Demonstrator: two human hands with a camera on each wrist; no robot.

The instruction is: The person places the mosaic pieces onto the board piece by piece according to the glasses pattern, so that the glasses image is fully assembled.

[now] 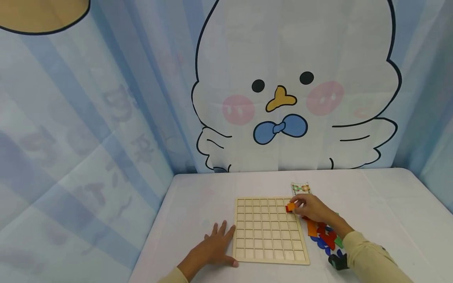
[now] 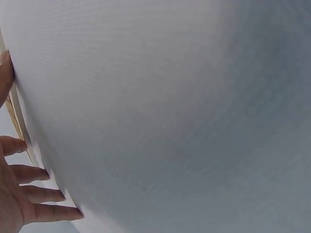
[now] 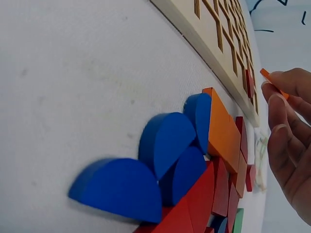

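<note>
A pale wooden grid board (image 1: pixel 270 228) lies flat on the white table. Over its far right corner, my right hand (image 1: pixel 313 207) pinches a small orange block (image 1: pixel 291 206) between thumb and fingers. Just beneath sits a red block (image 3: pixel 249 83) in a cell of the grid, partly covered by the orange one in the head view. My left hand (image 1: pixel 216 247) rests with spread fingers along the board's left edge, thumb by the near left corner. In the left wrist view only its fingers (image 2: pixel 43 194) and part of the palm show, beside the board's edge.
Right of the board lies a pile of loose blocks, with blue half-rounds (image 3: pixel 116 187), orange pieces (image 3: pixel 221 128) and red pieces (image 3: pixel 194 204). A patterned card (image 1: pixel 301 188) lies behind the board's far right corner. A dark green item (image 1: pixel 337 261) is beside the right sleeve.
</note>
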